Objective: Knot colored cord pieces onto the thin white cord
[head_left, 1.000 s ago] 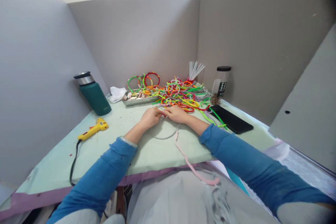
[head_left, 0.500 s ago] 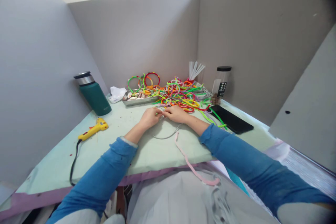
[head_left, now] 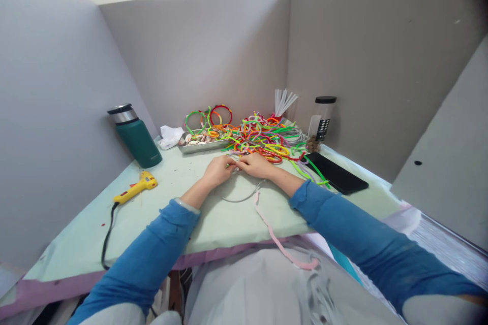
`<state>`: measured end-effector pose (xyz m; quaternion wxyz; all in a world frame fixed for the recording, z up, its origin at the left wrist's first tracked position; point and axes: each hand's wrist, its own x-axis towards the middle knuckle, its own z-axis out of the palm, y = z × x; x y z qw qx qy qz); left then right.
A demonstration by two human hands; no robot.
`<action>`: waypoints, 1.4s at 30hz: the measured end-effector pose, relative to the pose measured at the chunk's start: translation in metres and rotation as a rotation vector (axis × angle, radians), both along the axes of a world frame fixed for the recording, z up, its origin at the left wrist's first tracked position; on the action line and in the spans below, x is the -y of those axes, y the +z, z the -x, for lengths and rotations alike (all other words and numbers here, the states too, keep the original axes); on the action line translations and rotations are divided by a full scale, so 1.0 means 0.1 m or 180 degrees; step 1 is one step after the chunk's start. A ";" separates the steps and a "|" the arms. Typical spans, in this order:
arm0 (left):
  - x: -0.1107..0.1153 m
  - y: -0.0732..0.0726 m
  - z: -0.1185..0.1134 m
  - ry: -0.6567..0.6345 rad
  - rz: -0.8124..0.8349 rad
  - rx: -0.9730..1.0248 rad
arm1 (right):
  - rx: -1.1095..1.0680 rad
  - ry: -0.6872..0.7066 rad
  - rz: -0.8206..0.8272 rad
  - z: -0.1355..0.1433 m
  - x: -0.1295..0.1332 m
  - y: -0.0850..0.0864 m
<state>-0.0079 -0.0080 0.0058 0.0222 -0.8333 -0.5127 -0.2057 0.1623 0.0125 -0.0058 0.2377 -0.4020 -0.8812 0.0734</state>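
Note:
My left hand and my right hand meet over the middle of the table, fingertips pinched close together. Between them is a small part of what looks like a thin grey ring, whose loop hangs toward me and lies on the cloth. The exact spot they pinch is too small to make out. A pink fuzzy strip runs from just below the ring over the table edge onto my lap. Beyond my fingers lies a heap of coloured fuzzy strips.
A metal tray of shells, coloured rings and crumpled tissue stand behind. At left are a green bottle and a yellow glue gun with its cord; at right, a black phone and a clear container.

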 end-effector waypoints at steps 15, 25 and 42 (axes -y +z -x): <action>-0.02 -0.02 0.01 -0.0059 0.0030 -0.0026 | 0.0044 -0.0004 -0.0057 0.00 0.03 0.02; -0.01 -0.02 0.01 -0.0071 0.0091 0.0020 | 0.0048 0.0014 -0.0027 0.00 0.04 0.03; -0.01 -0.02 0.01 -0.0084 0.0139 0.0019 | 0.0119 0.0021 -0.0066 0.00 0.05 0.03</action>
